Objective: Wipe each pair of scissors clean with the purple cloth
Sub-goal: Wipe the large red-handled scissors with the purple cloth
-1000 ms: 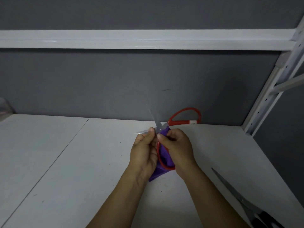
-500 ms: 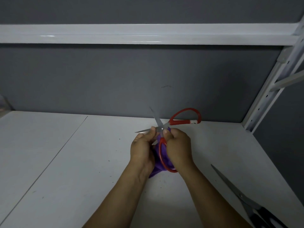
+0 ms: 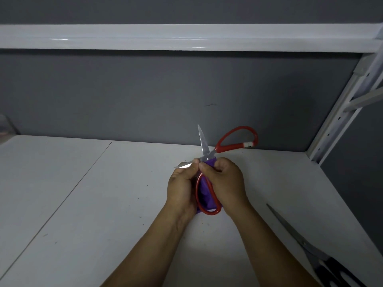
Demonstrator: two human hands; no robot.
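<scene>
Left grip and right grip are pressed together, curled, thumb tips seemingly touching.

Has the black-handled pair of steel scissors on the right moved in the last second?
No. The black-handled steel scissors still lie beside the white table's right edge, tip pointing the same way; only the view shifted.

A white tabletop spreads from 9 to 4 o'clock, flecked with dark specks, and 1 thin seam slants toward 8 o'clock. Behind it stands a matte grey wall. A white shelf beam crosses at 12 o'clock, and a slotted white upright leans at 2 o'clock. The light is dim.
</scene>
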